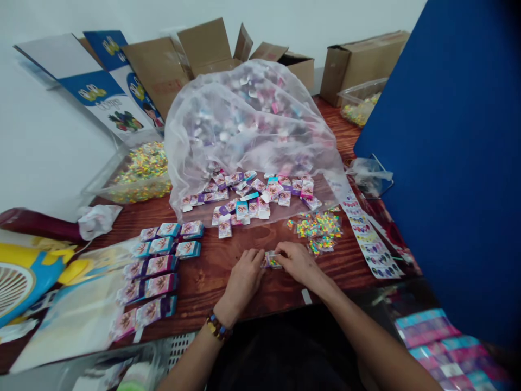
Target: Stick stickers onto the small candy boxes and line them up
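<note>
Near the table's front edge, my left hand (246,277) has its fingers closed on a small printed box, mostly hidden under them. From the other side my right hand (299,263) pinches a small clear packet of coloured pellets (273,262), which lies against the box's end; how far it sits inside I cannot tell. Just beyond my right hand is a pile of similar packets (319,228). Loose small printed boxes (252,206) spill from a white mesh bag (244,119) ahead. To the left, several small boxes (160,266) stand in rows.
Clear tubs of coloured pellets (142,171) stand at the left and far right. Cardboard boxes (207,43) line the wall. A sticker sheet (368,233) lies on the right beside a blue panel (448,163). A yellow and blue fan-like object (24,277) is at far left.
</note>
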Demonstrator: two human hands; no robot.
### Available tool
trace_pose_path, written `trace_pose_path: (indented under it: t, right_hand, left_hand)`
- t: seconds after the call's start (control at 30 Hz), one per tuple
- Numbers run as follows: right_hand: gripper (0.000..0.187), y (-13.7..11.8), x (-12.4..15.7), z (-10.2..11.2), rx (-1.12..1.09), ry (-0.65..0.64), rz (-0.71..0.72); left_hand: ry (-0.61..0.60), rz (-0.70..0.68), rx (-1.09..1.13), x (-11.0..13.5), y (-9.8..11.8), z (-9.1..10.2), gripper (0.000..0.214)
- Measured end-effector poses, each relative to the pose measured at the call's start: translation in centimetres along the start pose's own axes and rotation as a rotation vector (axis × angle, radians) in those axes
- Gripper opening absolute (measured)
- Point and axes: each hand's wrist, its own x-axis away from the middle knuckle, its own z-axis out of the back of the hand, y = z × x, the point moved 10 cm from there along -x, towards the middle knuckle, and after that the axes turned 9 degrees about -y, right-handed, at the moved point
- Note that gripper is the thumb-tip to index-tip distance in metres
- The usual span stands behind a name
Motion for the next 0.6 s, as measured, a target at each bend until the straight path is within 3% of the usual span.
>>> trace_pose_path:
  t: [0.13,0.3,0.6]
  right_hand:
    - [0.014,1.8,0.0,-1.1,-0.226,-0.009,-0.138]
    - [0.020,2.5,0.1,-4.2,-0.563,-0.180,-0.144]
    - [0.022,4.4,0.2,-3.8,-0.815,-0.126,-0.260]
  left_hand:
    - [0.036,-0.029,0.058,0.2,0.2,0.4,0.040]
    - [0.047,-0.041,0.108,0.4,-0.2,0.4,0.042]
    - [0.103,-0.131,0.155,0.9,0.4,0.5,0.049]
